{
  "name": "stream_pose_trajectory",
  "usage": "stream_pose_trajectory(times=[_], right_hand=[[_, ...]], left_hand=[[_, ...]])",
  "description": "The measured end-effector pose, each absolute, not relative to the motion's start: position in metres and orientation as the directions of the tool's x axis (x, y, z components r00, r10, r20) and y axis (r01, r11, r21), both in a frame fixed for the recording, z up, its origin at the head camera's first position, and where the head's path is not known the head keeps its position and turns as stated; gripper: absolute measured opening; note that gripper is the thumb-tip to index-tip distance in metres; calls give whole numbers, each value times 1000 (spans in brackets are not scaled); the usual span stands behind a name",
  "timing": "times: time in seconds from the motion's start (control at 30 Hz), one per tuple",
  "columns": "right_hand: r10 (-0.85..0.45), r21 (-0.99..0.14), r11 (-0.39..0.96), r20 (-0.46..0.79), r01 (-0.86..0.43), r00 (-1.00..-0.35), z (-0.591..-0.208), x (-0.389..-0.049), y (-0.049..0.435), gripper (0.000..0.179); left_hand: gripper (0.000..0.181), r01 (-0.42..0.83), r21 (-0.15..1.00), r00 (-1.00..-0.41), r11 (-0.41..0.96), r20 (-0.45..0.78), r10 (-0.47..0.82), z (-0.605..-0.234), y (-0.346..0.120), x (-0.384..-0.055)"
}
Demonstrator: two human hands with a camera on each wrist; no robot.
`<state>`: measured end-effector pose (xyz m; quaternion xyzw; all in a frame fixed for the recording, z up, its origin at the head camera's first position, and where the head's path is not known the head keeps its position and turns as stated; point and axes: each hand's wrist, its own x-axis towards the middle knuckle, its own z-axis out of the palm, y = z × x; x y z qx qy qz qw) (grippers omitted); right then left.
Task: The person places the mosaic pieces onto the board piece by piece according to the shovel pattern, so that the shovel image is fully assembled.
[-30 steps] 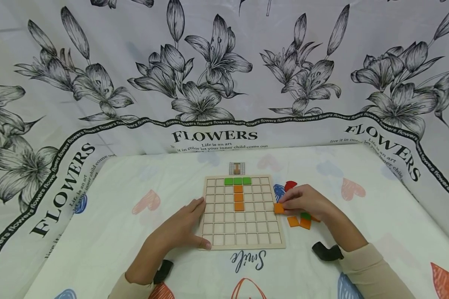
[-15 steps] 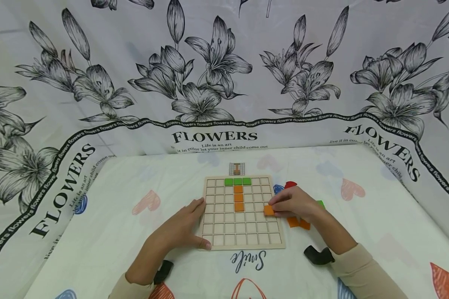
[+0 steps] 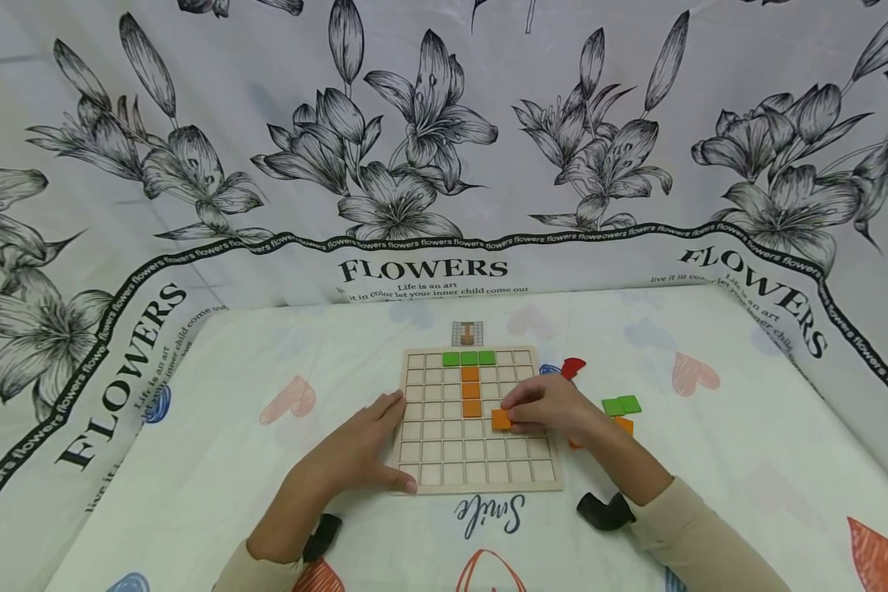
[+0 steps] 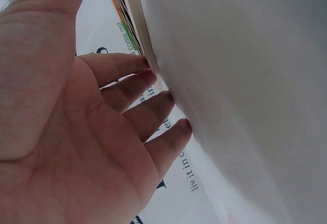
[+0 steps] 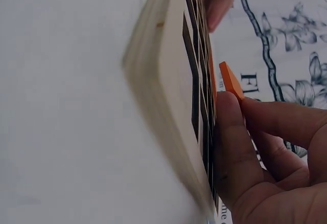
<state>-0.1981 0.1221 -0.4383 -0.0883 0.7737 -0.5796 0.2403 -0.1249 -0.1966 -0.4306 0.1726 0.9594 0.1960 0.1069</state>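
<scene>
A wooden grid board (image 3: 451,475) lies flat on the cloth, with a row of green tiles (image 3: 469,358) at its far edge and a column of orange tiles (image 3: 471,390) running down from it. My left hand (image 3: 358,448) rests along the board's left side, fingers fairly straight, thumb at the near left corner; the left wrist view shows fingertips (image 4: 181,127) touching that side. Between thumb and fingers my right hand (image 3: 551,407) pinches another orange tile (image 3: 500,419) over the grid, right of the column's lower end. The right wrist view shows this tile (image 5: 231,81) tilted, above the board.
A small pattern card (image 3: 468,333) lies beyond the board. Loose green tiles (image 3: 622,405) and an orange tile (image 3: 625,424) lie to the right, partly behind my right forearm. A black band (image 3: 605,511) is at my right wrist. A flowered cloth (image 3: 422,164) hangs behind.
My right hand has moved left from the board's right edge to over the grid, carrying the orange tile. Loose green tiles have come into sight behind it. The left hand stays put.
</scene>
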Motion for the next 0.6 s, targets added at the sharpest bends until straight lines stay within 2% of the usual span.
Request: stream_pose_trajectory(times=[0.27,0.6], right_hand=[[-413,-915,390,-273,102,-869,-437,-195,104,6],[-403,-922,344,-315,176,-859,-438,-193,84,6]], left_hand=[[125,291,413,-918,863,-132,373,-430,-196,-125],[125,289,410,-919,865,-135,371,-430,-196,-125]])
